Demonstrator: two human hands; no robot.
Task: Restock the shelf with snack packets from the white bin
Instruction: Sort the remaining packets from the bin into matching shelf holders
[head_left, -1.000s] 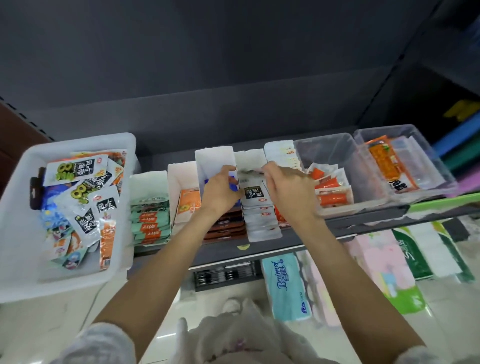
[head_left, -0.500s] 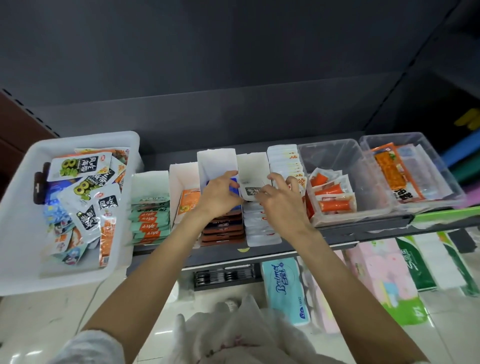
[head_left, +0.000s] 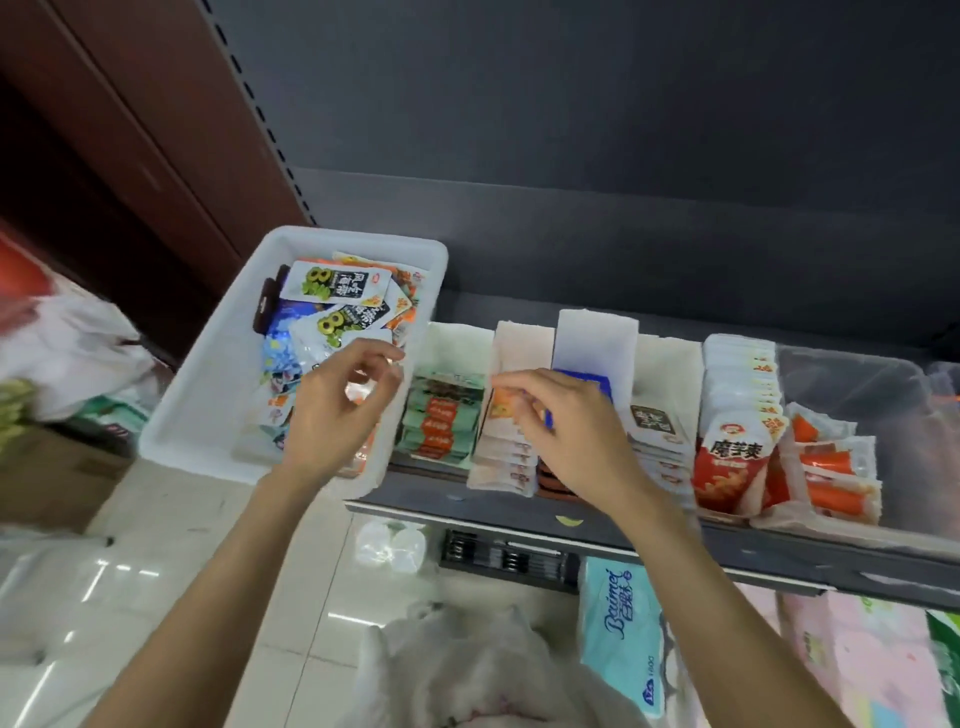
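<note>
1. Reaching for fresh stock is the step in hand, judged from position: the left hand (head_left: 337, 410) hovers over the near right corner of the bin (head_left: 208, 395), fingers loosely curled with thumb and forefinger drawn close, holding nothing that can be made out.
2. The right hand (head_left: 566, 431) hangs over the shelf (head_left: 498, 506) above the paper dividers, fingers loosely curled toward the orange packets (head_left: 501, 410); whether it pinches one cannot be told, and it looks empty.
3. Next move, in my judgement: lower the left hand into the bin, pinch a single packet by its edge, and match it to the divider holding the same sort. The packets are flat, slippery and overlapped, so more than one may lift at once.
4. Task stock: the bin sits at the shelf's left end, overhanging the floor, and holds a loose pile of packets (head_left: 332, 306).
5. Writing: the upper bin packets are white with black labels bearing Chinese characters beside green lotus-root slices; the characters are too blurred to read with confidence.
6. A red packet (head_left: 727, 457) on the shelf reads "魔芋爽".
7. Below the shelf, a tissue pack (head_left: 623, 639) reads "Breimei".
</note>
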